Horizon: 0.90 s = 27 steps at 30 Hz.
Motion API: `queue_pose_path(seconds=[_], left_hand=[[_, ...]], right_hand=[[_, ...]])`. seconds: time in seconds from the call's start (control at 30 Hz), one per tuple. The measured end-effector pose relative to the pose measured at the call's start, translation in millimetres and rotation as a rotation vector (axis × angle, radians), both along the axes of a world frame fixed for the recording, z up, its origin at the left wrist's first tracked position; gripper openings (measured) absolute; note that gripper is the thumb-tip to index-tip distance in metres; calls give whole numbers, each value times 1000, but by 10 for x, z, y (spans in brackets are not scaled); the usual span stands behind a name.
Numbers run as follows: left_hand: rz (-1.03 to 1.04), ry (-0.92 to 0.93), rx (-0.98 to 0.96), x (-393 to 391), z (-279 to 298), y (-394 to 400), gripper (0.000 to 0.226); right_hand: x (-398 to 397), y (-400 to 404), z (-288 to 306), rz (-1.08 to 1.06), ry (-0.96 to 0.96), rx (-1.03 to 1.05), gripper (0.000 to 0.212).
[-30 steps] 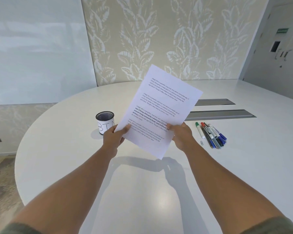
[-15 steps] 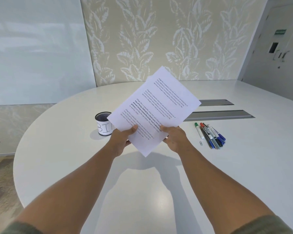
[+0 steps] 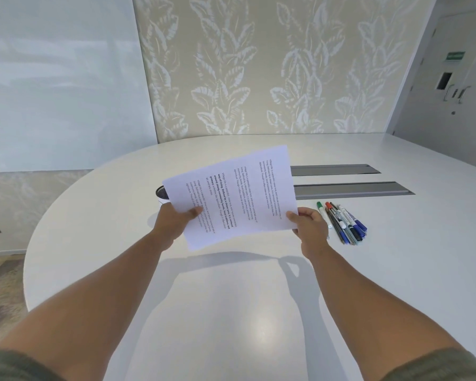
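A white printed sheet of paper (image 3: pixel 239 188) hangs in the air above the round white table (image 3: pixel 231 312), turned so its text lines run sideways. My left hand (image 3: pixel 173 222) pinches its near left edge with the thumb on top. My right hand (image 3: pixel 309 225) pinches the near right corner between thumb and fingers. The sheet lies fairly flat, tilted up toward the far side.
A black mesh pen cup (image 3: pixel 161 195) stands behind the sheet's left edge, mostly hidden. Several markers and pens (image 3: pixel 344 222) lie in a bunch right of my right hand. Two grey cable slots (image 3: pixel 352 188) sit further back. A door (image 3: pixel 451 92) is at far right.
The sheet has rotated clockwise and dropped lower and flatter. My right hand slid out to the right corner, and the paper now covers most of the pen cup.
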<state>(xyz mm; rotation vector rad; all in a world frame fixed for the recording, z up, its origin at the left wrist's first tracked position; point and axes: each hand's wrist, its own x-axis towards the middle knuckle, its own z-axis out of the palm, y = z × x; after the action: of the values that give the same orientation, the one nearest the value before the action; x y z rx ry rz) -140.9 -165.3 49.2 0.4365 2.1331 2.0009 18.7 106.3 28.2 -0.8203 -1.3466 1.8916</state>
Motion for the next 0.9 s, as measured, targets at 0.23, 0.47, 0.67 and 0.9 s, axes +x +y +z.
queue_pose_path(seconds=[0.23, 0.47, 0.67, 0.9], left_hand=[[-4, 84, -35, 29, 8, -10, 25], [-56, 74, -169, 131, -216, -49, 27], [-31, 48, -138, 140, -165, 13, 30], [-24, 79, -40, 113, -31, 42, 16]], right_hand=[[9, -51, 2, 70, -152, 304, 19], [109, -42, -197, 162, -403, 321, 34], [74, -37, -125, 137, -397, 381, 25], [44, 16, 35, 78, -311, 396, 22]])
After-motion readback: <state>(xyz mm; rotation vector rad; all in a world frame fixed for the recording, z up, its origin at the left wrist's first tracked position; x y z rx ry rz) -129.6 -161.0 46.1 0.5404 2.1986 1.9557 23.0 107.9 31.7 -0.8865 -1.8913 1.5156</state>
